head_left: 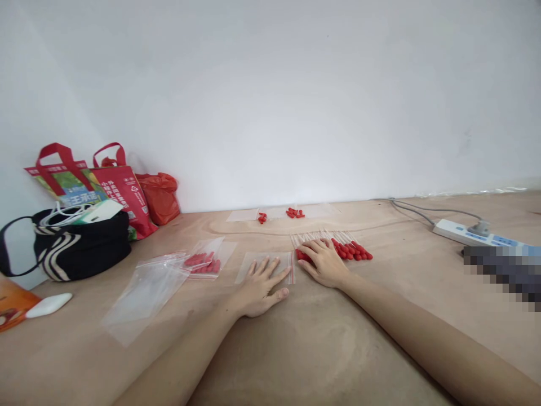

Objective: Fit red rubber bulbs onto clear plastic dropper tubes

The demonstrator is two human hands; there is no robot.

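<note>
My left hand [258, 292] lies flat with fingers spread on a clear zip bag [243, 267], whose red-striped edge faces right. Just right of it, my right hand [325, 265] rests palm down, fingers stretched out over a row of red-tipped sticks [353, 250]. Their pale shafts point toward the wall, and the hand covers some of the red ends. Left of my left hand is a zip bag with red-tipped sticks [207, 265] in it. More clear zip bags [146, 290] overlap it on the near side.
Small groups of red-tipped pieces [295, 213] lie on clear bags near the wall. At left are a black bag [84, 248], red shopping bags [122, 194] and a white rounded object [49, 305]. A power strip [486, 235] and a pixelated dark object [507, 273] lie at right.
</note>
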